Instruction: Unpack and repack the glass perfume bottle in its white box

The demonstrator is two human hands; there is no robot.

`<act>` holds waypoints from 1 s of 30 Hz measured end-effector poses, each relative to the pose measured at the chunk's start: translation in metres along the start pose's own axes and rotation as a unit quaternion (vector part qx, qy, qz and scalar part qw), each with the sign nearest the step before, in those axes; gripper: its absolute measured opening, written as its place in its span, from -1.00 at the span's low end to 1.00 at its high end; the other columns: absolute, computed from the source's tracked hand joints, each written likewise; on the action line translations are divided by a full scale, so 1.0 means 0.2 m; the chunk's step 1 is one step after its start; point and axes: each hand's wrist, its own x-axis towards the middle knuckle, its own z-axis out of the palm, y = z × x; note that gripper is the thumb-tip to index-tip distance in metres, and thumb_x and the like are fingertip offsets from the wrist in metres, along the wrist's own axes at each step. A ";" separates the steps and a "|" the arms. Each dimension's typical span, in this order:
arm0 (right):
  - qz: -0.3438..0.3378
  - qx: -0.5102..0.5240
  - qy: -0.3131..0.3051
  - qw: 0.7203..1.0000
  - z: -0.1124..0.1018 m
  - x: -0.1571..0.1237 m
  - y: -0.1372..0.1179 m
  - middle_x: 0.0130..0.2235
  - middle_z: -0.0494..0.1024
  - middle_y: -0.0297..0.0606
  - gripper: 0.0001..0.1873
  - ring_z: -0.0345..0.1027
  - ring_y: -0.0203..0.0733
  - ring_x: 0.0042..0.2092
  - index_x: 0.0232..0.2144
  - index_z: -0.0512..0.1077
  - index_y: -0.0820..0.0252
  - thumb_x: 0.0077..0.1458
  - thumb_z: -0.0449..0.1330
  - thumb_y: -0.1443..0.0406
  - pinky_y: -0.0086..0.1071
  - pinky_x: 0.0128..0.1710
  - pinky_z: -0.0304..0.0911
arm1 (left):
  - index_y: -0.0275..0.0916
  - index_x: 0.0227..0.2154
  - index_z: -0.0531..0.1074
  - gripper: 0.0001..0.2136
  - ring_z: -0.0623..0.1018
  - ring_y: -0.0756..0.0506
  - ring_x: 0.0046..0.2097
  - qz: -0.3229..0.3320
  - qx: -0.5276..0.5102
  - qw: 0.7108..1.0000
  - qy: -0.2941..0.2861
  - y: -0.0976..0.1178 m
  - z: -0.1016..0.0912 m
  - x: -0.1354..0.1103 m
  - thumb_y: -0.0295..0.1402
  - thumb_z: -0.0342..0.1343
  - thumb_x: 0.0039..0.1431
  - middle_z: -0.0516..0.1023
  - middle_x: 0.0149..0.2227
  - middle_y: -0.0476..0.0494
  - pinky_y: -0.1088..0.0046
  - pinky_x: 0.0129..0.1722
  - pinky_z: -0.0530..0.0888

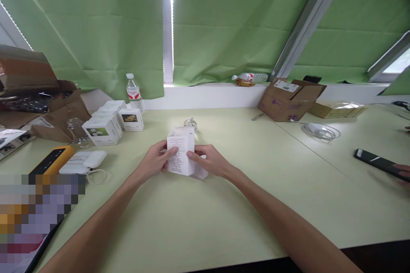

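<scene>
Small white printed cardboard box [180, 163]: at the clock's centre, held over the pale yellow-green tabletop [153, 226], small text facing the wearer.
Left hand [156, 158]: clamped on the box's nine o'clock edge, thumb on the print, fingers behind.
Right hand [213, 160]: clamped at three o'clock, thumb on the near corner, fingertips out of sight.
Pale piece below the right hand [201, 172]: at the box's four o'clock; perhaps a flap, perhaps separate, too covered to say.
Step in hand: judged as working the box between both hands, neither free.
Next move: would seem to call for one hand steadying the thin walls while the other shifts its hold, without squashing them.
Crumpled silvery wrapper [191, 123]: one o'clock, just behind the box.
White picture-fronted boxes [104, 130]: ten o'clock, grouped near an upright clear plastic bottle [133, 94].
Black phone [379, 164]: three o'clock, well apart, in a co-worker's hand [404, 169].
</scene>
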 end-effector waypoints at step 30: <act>0.027 0.130 0.067 0.989 0.00 0.03 0.03 -0.26 0.58 -0.21 -0.55 0.46 -0.17 -0.22 -0.31 0.49 0.23 0.16 0.05 -0.03 -0.32 -0.18 0.36 | -0.23 -0.09 0.41 -0.57 0.54 -0.13 -0.28 -0.001 0.002 0.999 -0.049 0.03 0.00 -0.01 -0.05 0.14 0.07 0.54 -0.18 -0.20 0.43 -0.46 0.45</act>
